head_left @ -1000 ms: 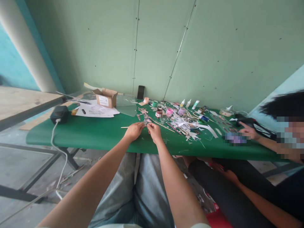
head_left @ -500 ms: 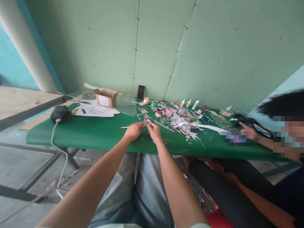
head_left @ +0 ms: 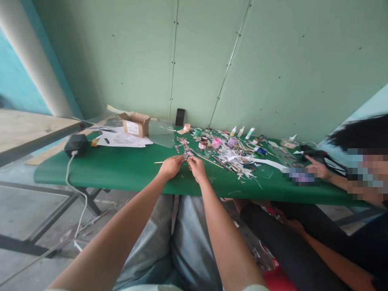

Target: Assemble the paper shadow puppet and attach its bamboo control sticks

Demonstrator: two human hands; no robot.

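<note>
My left hand and my right hand meet over the green tabletop, fingers pinched close together. Between the fingertips is a small, patterned cut-out piece, pinkish and purple, held by both hands; its exact kind is too small to make out. Just beyond it lie more pinkish cut-out scraps. A thin wooden stick pokes out left of my left hand. Another thin stick runs off to the right of my right hand.
Paint jars, brushes and paper scraps crowd the table to the right. A cardboard box stands on papers at left, near a black power adapter. A phone leans on the wall. Another person's hand is at right.
</note>
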